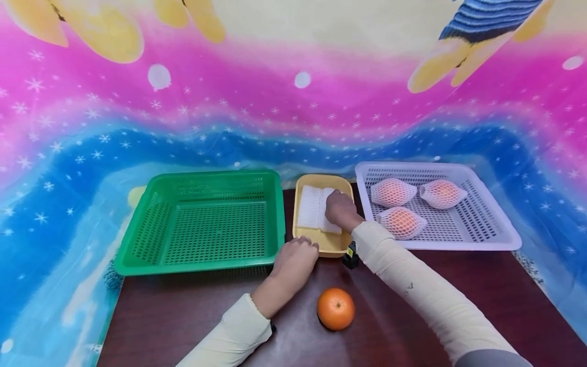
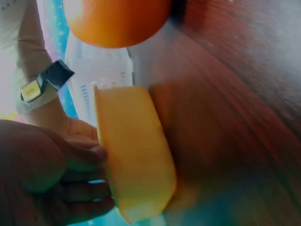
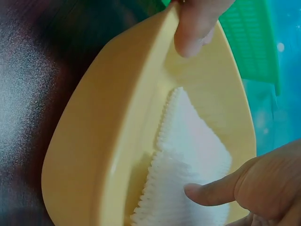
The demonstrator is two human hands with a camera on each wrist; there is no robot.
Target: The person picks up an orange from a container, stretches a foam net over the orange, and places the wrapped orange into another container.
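Observation:
My left hand (image 1: 295,261) is at the near-left corner of a small yellow plastic tray (image 1: 331,250). Its thumb and fingers hold the tray's rim, as the left wrist view shows. Inside the tray lie flat white foam fruit nets (image 1: 310,206) in two side-by-side piles. Over the right-hand pile, my right hand (image 1: 341,209) bends down and pinches at a foam net (image 3: 197,136). The right thumb lies on the foam, while most of the other fingers are hidden. An unwrapped orange (image 1: 336,309) rests on the table nearer me, in front of the tray.
To the left stands a large green basket (image 1: 202,265) with perforated walls. At right, a pale lilac basket (image 1: 486,244) contains three net-wrapped fruits (image 1: 402,223). Everything sits on a dark reddish wooden table (image 1: 183,316), with a colourful cloth (image 1: 257,112) hanging behind.

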